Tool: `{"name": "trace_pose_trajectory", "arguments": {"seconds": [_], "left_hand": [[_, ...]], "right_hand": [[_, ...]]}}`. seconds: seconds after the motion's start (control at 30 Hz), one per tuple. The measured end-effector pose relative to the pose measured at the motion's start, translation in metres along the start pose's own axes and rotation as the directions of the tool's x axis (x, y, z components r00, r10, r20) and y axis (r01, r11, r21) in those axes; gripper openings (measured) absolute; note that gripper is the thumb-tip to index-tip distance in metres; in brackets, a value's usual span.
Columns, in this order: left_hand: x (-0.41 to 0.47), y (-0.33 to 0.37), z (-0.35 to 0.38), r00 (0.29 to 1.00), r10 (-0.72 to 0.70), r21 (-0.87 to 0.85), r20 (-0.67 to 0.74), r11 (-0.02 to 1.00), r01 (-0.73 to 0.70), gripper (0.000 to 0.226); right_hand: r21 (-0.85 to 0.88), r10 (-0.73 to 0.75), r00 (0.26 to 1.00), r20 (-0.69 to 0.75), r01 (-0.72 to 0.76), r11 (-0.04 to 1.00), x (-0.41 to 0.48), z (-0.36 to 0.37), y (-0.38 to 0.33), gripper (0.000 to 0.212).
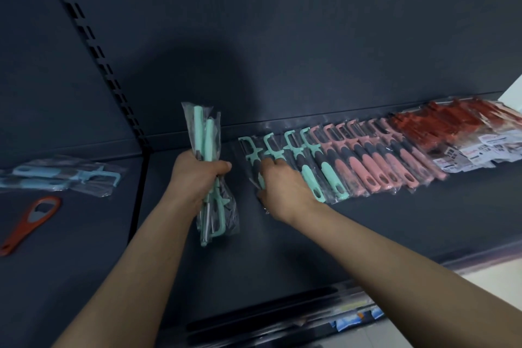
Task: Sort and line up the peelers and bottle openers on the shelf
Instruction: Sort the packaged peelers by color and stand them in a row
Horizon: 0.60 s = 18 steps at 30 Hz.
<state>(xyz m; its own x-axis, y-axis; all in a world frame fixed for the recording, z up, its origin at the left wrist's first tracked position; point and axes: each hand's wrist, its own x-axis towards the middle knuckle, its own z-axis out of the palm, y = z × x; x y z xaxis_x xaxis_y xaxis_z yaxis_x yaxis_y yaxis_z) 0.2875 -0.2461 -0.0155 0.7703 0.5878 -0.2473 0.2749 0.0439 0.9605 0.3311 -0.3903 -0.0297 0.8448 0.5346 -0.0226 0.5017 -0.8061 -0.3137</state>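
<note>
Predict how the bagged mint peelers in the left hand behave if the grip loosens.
The left hand grips the bagged mint peelers mid-bundle; glossy separate bags suggest they would slide apart. Handles look rigid, while bag ends crumple: probably stiff cores, floppy wrap. Likely light, held one-handed.

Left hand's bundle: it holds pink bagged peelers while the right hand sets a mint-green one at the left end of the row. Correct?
No. The head view shows the left hand gripping a bundle of mint-green bagged peelers, not pink ones. The right hand does hold a mint-green peeler at the left end of the row.
</note>
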Motion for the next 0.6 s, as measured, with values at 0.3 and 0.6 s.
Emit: {"name": "trace_pose_trajectory", "arguments": {"seconds": [0.3, 0.6], "left_hand": [[-0.001, -0.004, -0.004, 1.000, 0.012, 0.022, -0.001, 1.000, -0.012, 0.018], [-0.001, -0.004, 0.003, 0.999, 0.013, 0.027, 0.032, 1.000, -0.014, 0.017]], "right_hand": [[0.022, 0.048, 0.997, -0.063, -0.046, 0.999, -0.001, -0.008, -0.005, 0.026], [-0.053, 0.003, 1.000, -0.025, -0.005, 0.999, 0.002, -0.004, 0.009, 0.030]]}}
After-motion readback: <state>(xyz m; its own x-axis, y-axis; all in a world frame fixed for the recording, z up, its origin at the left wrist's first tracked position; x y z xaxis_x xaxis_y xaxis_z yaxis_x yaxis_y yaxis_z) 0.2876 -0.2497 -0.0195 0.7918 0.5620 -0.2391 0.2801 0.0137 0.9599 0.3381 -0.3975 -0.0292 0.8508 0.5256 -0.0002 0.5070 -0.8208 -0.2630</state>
